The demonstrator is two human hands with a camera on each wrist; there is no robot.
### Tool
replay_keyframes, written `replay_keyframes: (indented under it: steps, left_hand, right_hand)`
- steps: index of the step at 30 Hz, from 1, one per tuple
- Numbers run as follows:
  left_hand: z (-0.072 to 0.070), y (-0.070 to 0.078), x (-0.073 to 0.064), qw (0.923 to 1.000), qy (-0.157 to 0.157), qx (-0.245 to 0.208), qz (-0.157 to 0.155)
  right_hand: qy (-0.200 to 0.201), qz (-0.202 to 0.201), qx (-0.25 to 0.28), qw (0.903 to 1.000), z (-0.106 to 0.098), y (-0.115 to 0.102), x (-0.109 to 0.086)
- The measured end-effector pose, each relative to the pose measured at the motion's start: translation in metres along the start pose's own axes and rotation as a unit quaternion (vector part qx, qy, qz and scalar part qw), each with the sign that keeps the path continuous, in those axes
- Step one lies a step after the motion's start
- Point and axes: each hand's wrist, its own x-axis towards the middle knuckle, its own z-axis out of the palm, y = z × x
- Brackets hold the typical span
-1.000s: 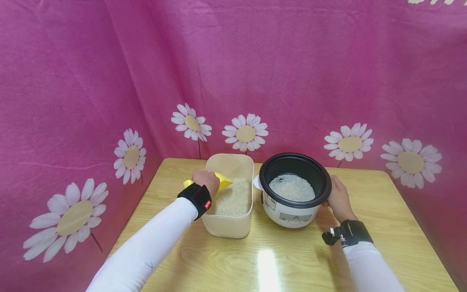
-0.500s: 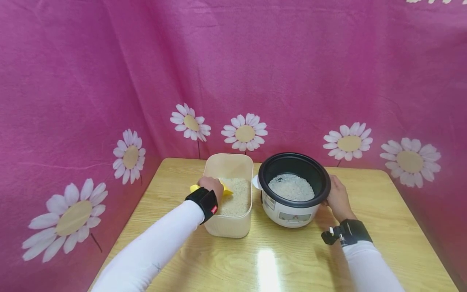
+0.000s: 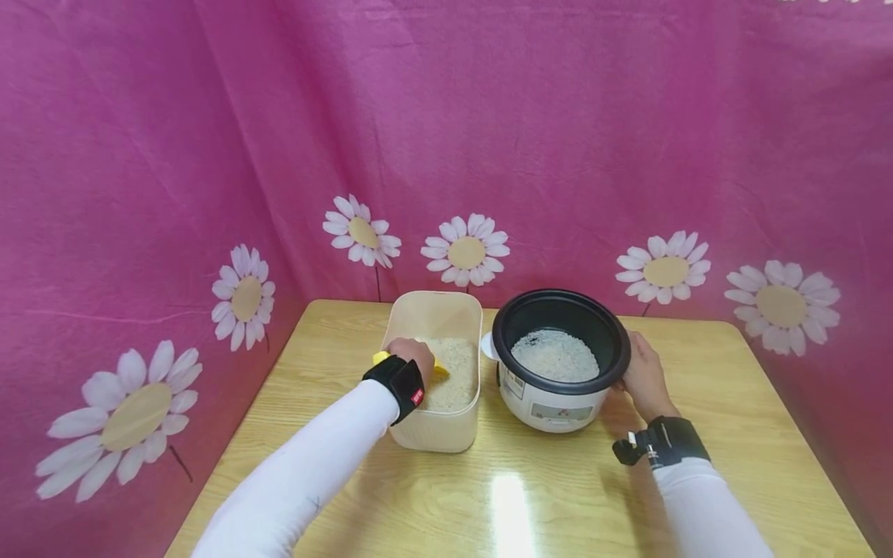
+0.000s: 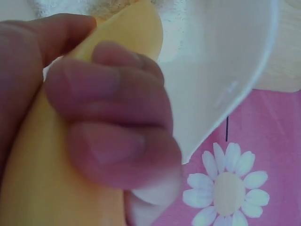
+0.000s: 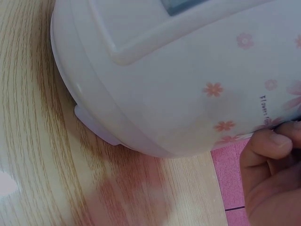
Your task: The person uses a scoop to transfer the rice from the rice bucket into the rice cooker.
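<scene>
In the head view my left hand reaches over a cream bin of rice. Its fingers are curled round the handle of a yellow scoop, and the scoop's tip dips at the grains. To the right stands a white rice cooker with a wide black inner pot, its lid off, and a layer of white rice on the bottom. My right hand grips the cooker's right side near the rim; in the right wrist view its fingers curl at the flower-printed wall.
Both containers stand side by side on a wooden table, the bin close to the cooker's left handle. A magenta cloth with daisies hangs behind and at both sides. Lamp glare shows near the front.
My left hand has moved right and slightly down over the bin, bringing the scoop deeper into the rice. The right hand and the cooker have stayed in place.
</scene>
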Motion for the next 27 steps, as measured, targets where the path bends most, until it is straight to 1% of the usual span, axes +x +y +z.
replay_keyframes:
  steps: [3,6,8,11,15,17,18,22,25,27]
  left_hand:
    - [0.002,-0.004,0.008,0.9996,-0.02,-0.022,0.005]
    - [0.005,-0.006,0.013,0.9991,-0.023,-0.036,0.002]
    - [0.006,-0.006,0.014,0.9991,-0.022,-0.038,0.0]
    - [0.008,-0.007,0.01,0.9996,-0.008,-0.028,0.0]
    - [0.01,-0.009,0.001,0.9995,0.03,-0.008,-0.006]
    - [0.011,-0.011,-0.002,0.999,0.045,-0.003,-0.008]
    - [0.011,-0.012,-0.003,0.9987,0.05,-0.008,-0.009]
    - [0.012,-0.016,-0.004,0.9987,0.048,-0.017,0.001]
    - [0.014,-0.017,-0.002,0.9989,0.042,-0.02,0.006]
    - [0.016,-0.018,0.0,0.9986,0.042,-0.031,0.006]
  right_hand:
    - [0.002,-0.008,-0.001,1.0,0.0,0.0,0.001]
    - [0.003,-0.011,0.001,0.9999,0.001,0.0,0.002]
    - [0.002,-0.011,0.004,0.9999,0.001,0.001,0.002]
    - [0.003,-0.007,0.004,1.0,0.001,0.001,0.001]
    - [0.004,-0.002,-0.002,1.0,0.002,0.001,0.0]
    - [0.003,-0.002,-0.005,1.0,0.002,0.0,0.0]
    - [0.003,-0.003,-0.004,1.0,0.002,0.0,0.0]
    - [0.002,-0.007,0.003,1.0,0.003,-0.002,-0.002]
    - [0.003,-0.005,0.007,1.0,0.003,-0.002,-0.002]
    - [0.002,-0.002,0.006,1.0,0.003,-0.003,-0.003]
